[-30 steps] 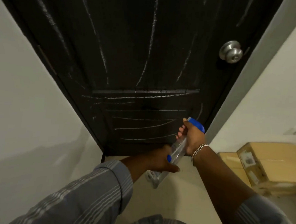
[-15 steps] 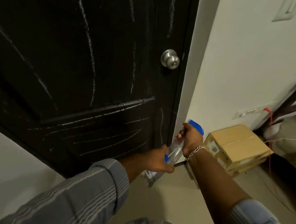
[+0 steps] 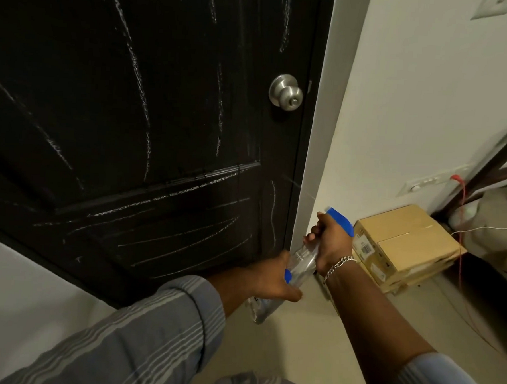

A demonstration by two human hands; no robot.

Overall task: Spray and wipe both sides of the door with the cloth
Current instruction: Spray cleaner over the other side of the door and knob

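Dark door (image 3: 151,102), closed against a pale frame (image 3: 325,107), its panelled face streaked with thin whitish chalk-like lines: long slanting strokes on the upper panel, shorter near-horizontal ones on the lower panel, and one curved stroke beside the latch edge. A round brushed-metal knob (image 3: 286,92) sits near the right edge of the door. In front of the lower right corner of the door, both hands hold a clear spray bottle (image 3: 301,261) with a blue head (image 3: 341,222), tilted so the nozzle points up toward the door edge; a faint fine mist shows just above the nozzle, against the frame. The right hand (image 3: 329,241), with a chain bracelet (image 3: 340,264) at the wrist, is curled round the neck with fingers at the trigger; the left hand (image 3: 273,279) grips the bottle's body from the side. Both forearms emerge from grey striped sleeves (image 3: 136,333). Floor (image 3: 310,352): plain beige. Walls: off-white, with a switch plate (image 3: 434,180) low on the right wall and another plate cut off at the top right corner. Stacked cardboard boxes (image 3: 403,245) stand on the floor just right of the frame; beyond them, a thin red cord (image 3: 462,234), a white cable and a dark slanted bar beside a pale bundle, only partly in view. The bottle's base is hidden behind the left hand and blurred; its label cannot be read. No cloth can be made out.
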